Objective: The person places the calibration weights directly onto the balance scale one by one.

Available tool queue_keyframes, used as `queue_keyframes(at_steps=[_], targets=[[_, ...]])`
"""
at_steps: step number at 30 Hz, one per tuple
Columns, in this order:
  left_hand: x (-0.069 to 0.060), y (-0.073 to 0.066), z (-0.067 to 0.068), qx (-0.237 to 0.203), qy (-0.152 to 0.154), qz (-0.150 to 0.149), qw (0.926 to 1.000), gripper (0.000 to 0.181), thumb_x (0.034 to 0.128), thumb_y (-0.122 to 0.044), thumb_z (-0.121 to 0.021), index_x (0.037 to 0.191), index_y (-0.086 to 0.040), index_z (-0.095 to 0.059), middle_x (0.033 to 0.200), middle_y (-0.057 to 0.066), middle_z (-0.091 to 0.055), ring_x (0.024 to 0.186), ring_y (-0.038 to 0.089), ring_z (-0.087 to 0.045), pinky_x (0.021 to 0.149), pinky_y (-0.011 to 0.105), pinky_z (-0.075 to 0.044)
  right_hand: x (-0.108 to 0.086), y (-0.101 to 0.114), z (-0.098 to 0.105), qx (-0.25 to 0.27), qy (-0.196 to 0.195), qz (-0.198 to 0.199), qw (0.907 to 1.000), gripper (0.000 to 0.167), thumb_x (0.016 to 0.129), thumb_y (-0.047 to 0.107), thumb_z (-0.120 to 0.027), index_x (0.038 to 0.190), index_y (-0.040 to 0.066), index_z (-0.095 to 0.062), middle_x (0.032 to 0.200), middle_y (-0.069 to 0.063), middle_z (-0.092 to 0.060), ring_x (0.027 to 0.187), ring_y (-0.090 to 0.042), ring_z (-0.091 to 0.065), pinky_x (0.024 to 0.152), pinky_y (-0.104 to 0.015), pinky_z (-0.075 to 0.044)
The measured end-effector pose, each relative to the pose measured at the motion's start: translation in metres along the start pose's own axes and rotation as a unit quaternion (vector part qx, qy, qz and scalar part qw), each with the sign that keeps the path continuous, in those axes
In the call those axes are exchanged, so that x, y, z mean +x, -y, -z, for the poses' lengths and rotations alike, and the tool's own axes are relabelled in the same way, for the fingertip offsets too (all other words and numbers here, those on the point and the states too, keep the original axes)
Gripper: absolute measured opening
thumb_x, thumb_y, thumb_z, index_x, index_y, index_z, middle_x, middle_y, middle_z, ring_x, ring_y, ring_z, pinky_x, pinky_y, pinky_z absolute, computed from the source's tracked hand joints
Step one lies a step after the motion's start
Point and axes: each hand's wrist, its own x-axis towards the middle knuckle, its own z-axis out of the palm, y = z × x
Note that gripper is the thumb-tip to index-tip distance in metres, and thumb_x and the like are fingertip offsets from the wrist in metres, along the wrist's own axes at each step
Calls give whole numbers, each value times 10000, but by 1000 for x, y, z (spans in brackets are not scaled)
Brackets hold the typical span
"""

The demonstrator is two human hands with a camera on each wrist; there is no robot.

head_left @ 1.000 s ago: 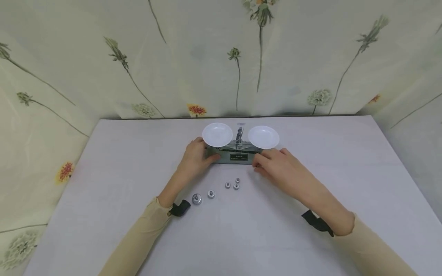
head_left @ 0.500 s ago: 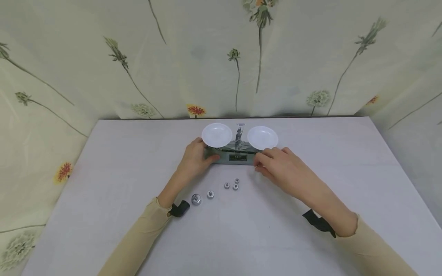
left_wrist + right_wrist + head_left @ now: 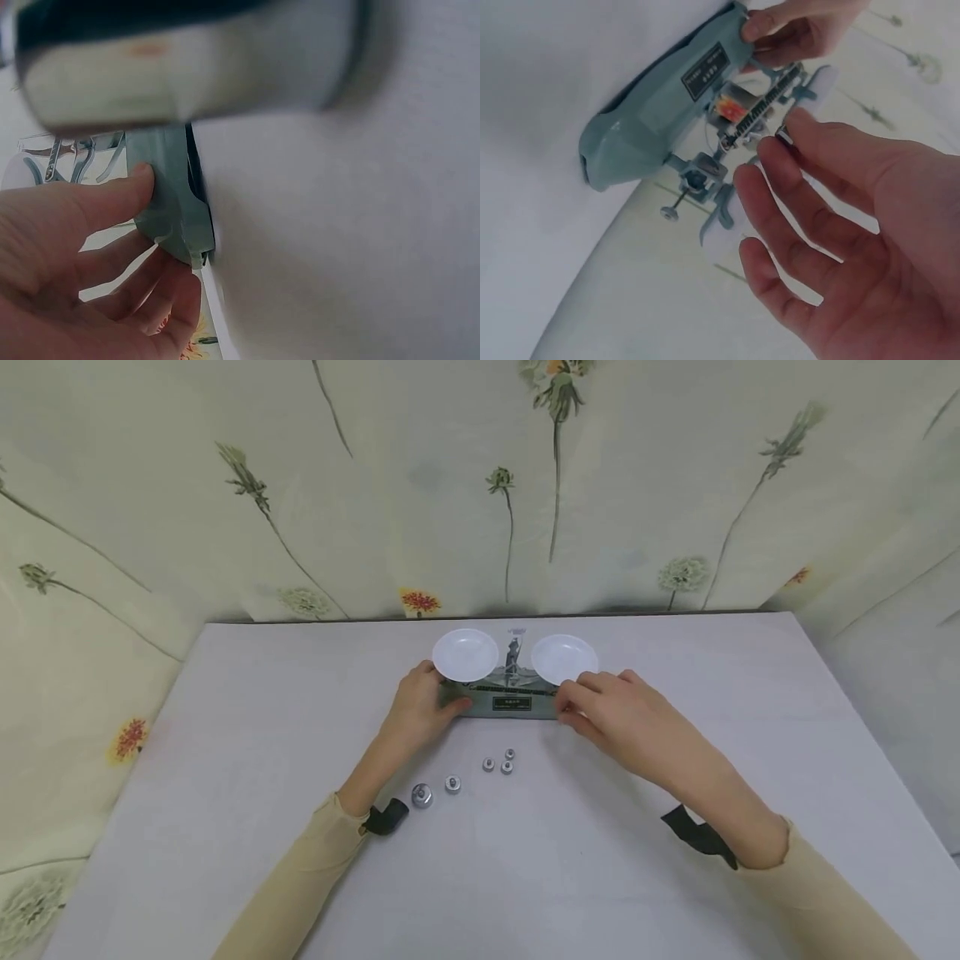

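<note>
A grey-green balance scale stands near the table's far edge, a white pan on its left and another pan on its right. My left hand grips the base's left end, thumb in front and fingers behind. At the right end of the beam is my right hand. Its thumb and index finger pinch a small shiny metal piece, mostly hidden by the fingertips; I cannot tell whether it is attached to the beam. Several metal weights, among them the largest weight, stand in front of the scale.
The white tabletop ends at a dark far edge, against a flower-print cloth. A smaller weight is beside the largest one, close to my left wrist's black strap. Another black strap is on my right wrist.
My right hand has shifted slightly rightward relative to the scale, away from its middle. My left hand keeps its grip on the base. The whole head view has drifted a little.
</note>
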Motion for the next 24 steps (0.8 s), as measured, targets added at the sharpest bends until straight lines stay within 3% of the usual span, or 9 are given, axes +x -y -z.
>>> queue_keyframes(at_steps=[8, 17, 24], targets=[[-1, 2, -1, -22, 20, -69, 10000, 587, 929, -168, -847, 1417, 72, -626, 1406, 280, -669, 1347, 437, -626, 1188, 548, -514, 6, -2, 9, 48, 8, -141, 9999, 104, 977, 138, -796, 1046, 165, -723, 938, 32, -723, 820, -155, -622, 801, -376, -500], [-2, 2, -2, 36, -32, -84, 10000, 600, 923, -185, -857, 1421, 57, -626, 1403, 263, -675, 1349, 426, -627, 1187, 542, -517, 16, -10, 10, 236, -466, -51, 9986, 114, 970, 112, -798, 1061, 155, -743, 935, 25, -712, 801, -164, -627, 765, -374, -467], [-1, 2, 0, 8, -53, -102, 9999, 596, 924, -182, -854, 1416, 68, -627, 1397, 277, -672, 1338, 438, -631, 1180, 549, -520, 24, -15, 8, 330, -549, -101, 9979, 103, 982, 98, -779, 1056, 159, -742, 915, 26, -713, 813, -171, -611, 791, -405, -470]])
